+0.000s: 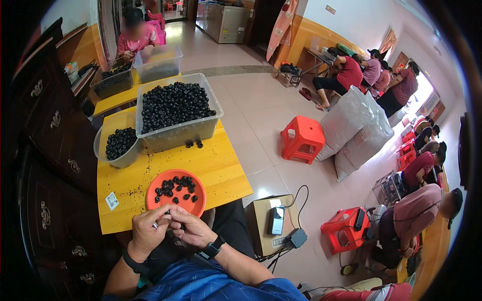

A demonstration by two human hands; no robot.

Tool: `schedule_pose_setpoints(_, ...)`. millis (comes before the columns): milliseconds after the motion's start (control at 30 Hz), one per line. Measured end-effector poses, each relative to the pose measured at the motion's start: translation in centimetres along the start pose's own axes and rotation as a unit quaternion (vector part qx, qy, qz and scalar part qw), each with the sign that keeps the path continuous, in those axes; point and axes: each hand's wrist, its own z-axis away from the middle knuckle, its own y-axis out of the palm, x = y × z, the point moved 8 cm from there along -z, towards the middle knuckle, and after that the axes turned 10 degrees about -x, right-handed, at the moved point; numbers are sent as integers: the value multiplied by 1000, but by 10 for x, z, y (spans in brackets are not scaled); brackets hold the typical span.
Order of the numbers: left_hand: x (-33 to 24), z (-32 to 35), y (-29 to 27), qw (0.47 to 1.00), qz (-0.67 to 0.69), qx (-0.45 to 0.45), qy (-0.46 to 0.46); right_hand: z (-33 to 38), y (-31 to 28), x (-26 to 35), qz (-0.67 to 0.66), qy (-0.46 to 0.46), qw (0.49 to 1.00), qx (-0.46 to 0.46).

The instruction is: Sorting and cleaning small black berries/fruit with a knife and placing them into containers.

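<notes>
Black ring (167, 215): we pinch one small dark piece between both hands, just at the table's near edge.
Left hand (146, 232): fingers curled, thumb and forefinger pressed on the piece.
Right hand (193, 230): fingertips closed on the same piece.
Orange dish (156, 203): just beyond our hands, holding scattered black rings.
Yellow table (221, 170): carries the dish.
Round tub (103, 150): farther left, partly filled.
Clear bin (181, 134): farthest, heaped with black rings.
</notes>
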Motion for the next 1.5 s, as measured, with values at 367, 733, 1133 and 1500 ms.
schedule_pose_setpoints(367,-8,1,-7,993,-40,-56,94,-6,-8,-6,-53,-5,998,-25)
schedule_pose_setpoints(733,10,-1,-8,999,-41,-1,-31,1,-8,-1,-34,-13,998,-51)
schedule_pose_setpoints(1133,29,3,-9,983,36,111,-143,7,-14,9,3,-41,998,-56)
schedule_pose_setpoints(1500,36,4,4,981,71,116,-138,17,-11,16,2,-57,995,-83)
